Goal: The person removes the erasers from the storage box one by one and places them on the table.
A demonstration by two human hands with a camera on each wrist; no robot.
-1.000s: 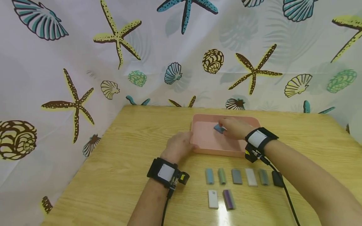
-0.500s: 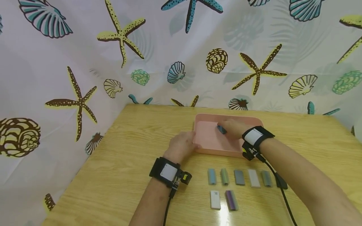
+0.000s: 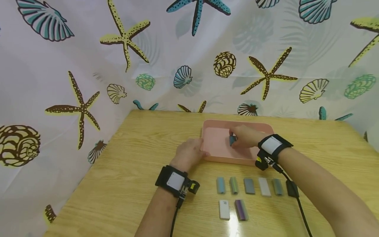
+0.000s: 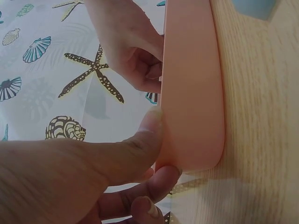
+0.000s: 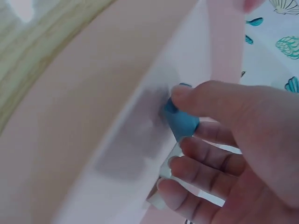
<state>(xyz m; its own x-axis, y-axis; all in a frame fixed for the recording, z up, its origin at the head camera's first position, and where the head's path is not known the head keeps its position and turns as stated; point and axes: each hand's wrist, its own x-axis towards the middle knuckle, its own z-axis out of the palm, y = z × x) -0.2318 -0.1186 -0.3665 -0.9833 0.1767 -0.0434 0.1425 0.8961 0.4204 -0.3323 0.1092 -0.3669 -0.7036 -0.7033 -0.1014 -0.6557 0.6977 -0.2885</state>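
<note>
A shallow pink tray stands on the wooden table. My left hand grips its left side; in the left wrist view the thumb lies at the rim and the fingers curl by the corner. Inside the tray, my right hand pinches a small blue block. The right wrist view shows the thumb on top of this blue block, close to the tray wall. Pale pieces show behind the other fingers there, mostly hidden by them.
In front of the tray runs a row of small blocks: light blue, green, grey, white, grey-green and black. Nearer lie a white block and a purple-grey one. A cable trails from the right wrist.
My right hand has turned the blue block within the tray and brought it slightly nearer to me. The left hand keeps its grip on the tray.
</note>
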